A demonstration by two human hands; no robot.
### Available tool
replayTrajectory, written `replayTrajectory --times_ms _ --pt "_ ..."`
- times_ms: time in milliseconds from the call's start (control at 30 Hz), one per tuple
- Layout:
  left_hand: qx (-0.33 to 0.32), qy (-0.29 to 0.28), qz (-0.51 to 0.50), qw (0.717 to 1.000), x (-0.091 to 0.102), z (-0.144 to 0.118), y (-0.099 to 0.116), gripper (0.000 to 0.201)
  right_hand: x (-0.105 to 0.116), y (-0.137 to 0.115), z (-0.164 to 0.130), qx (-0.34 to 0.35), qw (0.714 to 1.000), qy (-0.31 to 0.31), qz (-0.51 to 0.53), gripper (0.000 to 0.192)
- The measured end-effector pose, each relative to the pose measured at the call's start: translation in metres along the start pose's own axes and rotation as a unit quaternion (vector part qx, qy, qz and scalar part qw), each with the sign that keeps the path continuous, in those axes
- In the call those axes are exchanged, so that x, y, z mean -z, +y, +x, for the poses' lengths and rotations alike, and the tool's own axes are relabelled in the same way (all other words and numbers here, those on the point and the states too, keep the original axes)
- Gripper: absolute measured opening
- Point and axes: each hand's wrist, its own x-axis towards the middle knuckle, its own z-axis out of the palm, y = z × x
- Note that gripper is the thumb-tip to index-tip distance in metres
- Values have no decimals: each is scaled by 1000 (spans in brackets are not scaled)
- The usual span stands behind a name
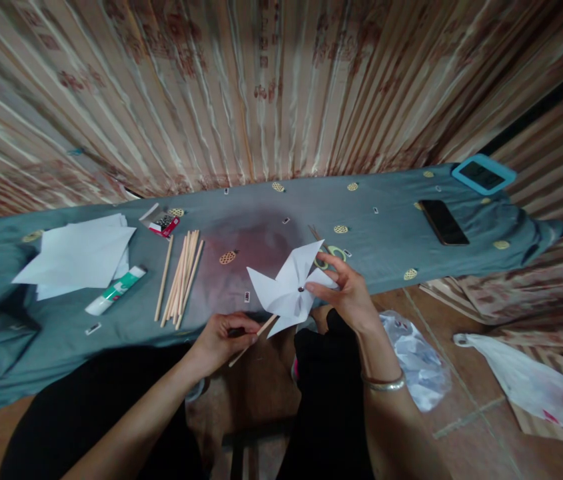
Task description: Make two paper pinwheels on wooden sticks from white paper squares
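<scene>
A white paper pinwheel [288, 283] sits on a thin wooden stick [254, 337] above the near edge of the table. My left hand [224, 340] grips the stick's lower part. My right hand [346, 290] pinches the pinwheel at its centre, fingers on the right-hand blades. A bundle of several more wooden sticks [181, 277] lies on the cloth to the left. Beyond it are a stack of white paper sheets [78, 257] and a green-and-white glue tube [116, 290].
The table wears a grey-blue cloth [261, 227] with yellow motifs. A black phone [444, 222] and a blue-framed device [484, 175] lie at the right end, a small red-and-white packet [164, 223] at the back left. Plastic bags [531, 383] lie on the tiled floor. Curtains hang behind.
</scene>
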Motion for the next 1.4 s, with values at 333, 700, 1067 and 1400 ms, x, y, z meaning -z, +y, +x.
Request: replayTrajectory --times_ms 333,700,1067,1400 --pt "17 22 -17 999 -5 2 5 16 -2 1 0 -2 1000 17 7 65" --pt "73 31 -109 991 -7 1 3 13 6 -2 0 19 999 4 39 66" --pt "132 25 -258 957 -13 0 17 25 10 -5 -3 28 987 -39 153 61" --pt "139 39 -325 935 -19 2 26 32 -5 4 2 -4 960 -57 275 50"
